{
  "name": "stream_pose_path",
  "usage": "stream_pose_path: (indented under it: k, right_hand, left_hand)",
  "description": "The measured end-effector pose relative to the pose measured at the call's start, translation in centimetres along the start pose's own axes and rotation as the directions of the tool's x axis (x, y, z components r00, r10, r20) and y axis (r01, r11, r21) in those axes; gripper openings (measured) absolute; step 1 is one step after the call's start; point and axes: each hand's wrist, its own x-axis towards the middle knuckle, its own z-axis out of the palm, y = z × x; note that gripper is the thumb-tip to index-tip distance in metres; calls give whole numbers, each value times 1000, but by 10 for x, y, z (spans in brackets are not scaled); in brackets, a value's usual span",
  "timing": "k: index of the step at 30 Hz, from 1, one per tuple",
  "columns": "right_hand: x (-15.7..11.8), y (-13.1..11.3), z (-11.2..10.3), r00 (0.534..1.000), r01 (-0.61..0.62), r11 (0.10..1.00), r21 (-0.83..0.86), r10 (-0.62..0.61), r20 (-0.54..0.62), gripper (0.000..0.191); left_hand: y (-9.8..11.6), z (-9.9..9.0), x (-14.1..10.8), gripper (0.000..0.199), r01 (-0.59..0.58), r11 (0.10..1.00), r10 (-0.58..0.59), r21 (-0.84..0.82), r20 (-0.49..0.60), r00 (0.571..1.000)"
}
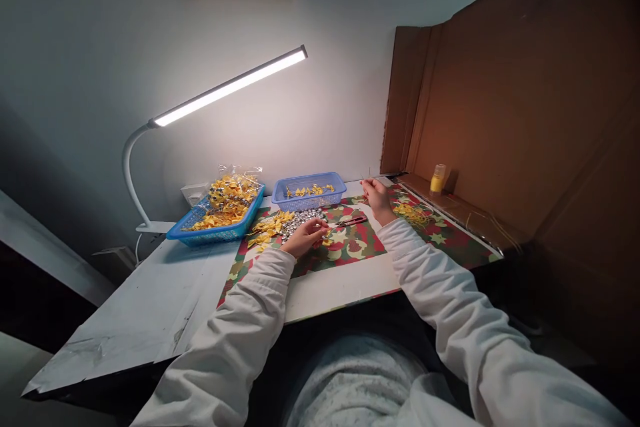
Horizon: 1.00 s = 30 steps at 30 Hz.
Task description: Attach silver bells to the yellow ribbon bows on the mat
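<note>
My left hand (306, 237) is low over the patterned mat, thumb and fingers pinched together. A small yellow ribbon bow (327, 238) shows at its fingertips, partly hidden by them. Raised higher and to the right, my right hand (377, 200) pinches a thin needle-like piece (369, 174) that points upward; any thread on it is too fine to make out. Between the hands lies a pair of red-handled thread snips (352, 221). Silvery beads (301, 221) are heaped just beyond my left hand, beside a pile of loose yellow bows (271, 229).
A blue basket (220, 235) heaped with yellow bows and beaded pieces stands at left. Behind the beads is a smaller blue basket (310, 201) with several bows. Yellow thread (411, 215) lies at right, near a yellow-filled bottle (437, 180). A lit lamp (230, 88) hangs above; cardboard (500, 100) walls the right.
</note>
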Motion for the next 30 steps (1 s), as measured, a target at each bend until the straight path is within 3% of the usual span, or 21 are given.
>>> stream_pose_path:
  k: [3, 7, 10, 13, 17, 19, 25, 27, 30]
  right_hand:
    - [-5, 14, -3, 1000, -26, 979, -202, 28, 6, 23]
    - [-17, 22, 3, 973, -54, 959, -279, 114, 202, 20]
    - [-30, 16, 11, 906, -88, 978, -190, 158, 393, 19]
    - [-44, 6, 17, 799, -214, 968, -134, 252, 546, 20]
    - [-59, -1, 22, 704, -303, 940, -153, 330, 629, 23]
    - [-65, 0, 24, 681, -342, 924, -173, 371, 631, 24]
    - [-72, 9, 32, 701, -359, 926, -115, 349, 622, 27]
    - [-72, 12, 33, 749, -336, 940, -63, 307, 587, 29]
    - [-72, 15, 36, 863, -256, 966, 23, 217, 456, 29]
  left_hand:
    - [-3, -3, 0, 39, -12, 994, 21, 107, -86, 996]
    - [-4, -6, -1, 39, 33, 983, -9, 182, -133, 991]
    - [-3, -6, 0, 42, 52, 991, -38, 122, -116, 993]
    - [-3, -6, 2, 46, -6, 999, 8, 33, -76, 997]
    - [-4, -5, 4, 48, -67, 998, 68, 19, -36, 997]
    - [-4, -5, 3, 48, -81, 996, 82, 28, -37, 996]
    - [-3, -4, 3, 47, -101, 995, 100, -3, -76, 992]
    - [-3, -4, 4, 45, -77, 995, 68, -66, -125, 990]
    - [-2, -3, 4, 41, -16, 989, -4, -147, -133, 991]
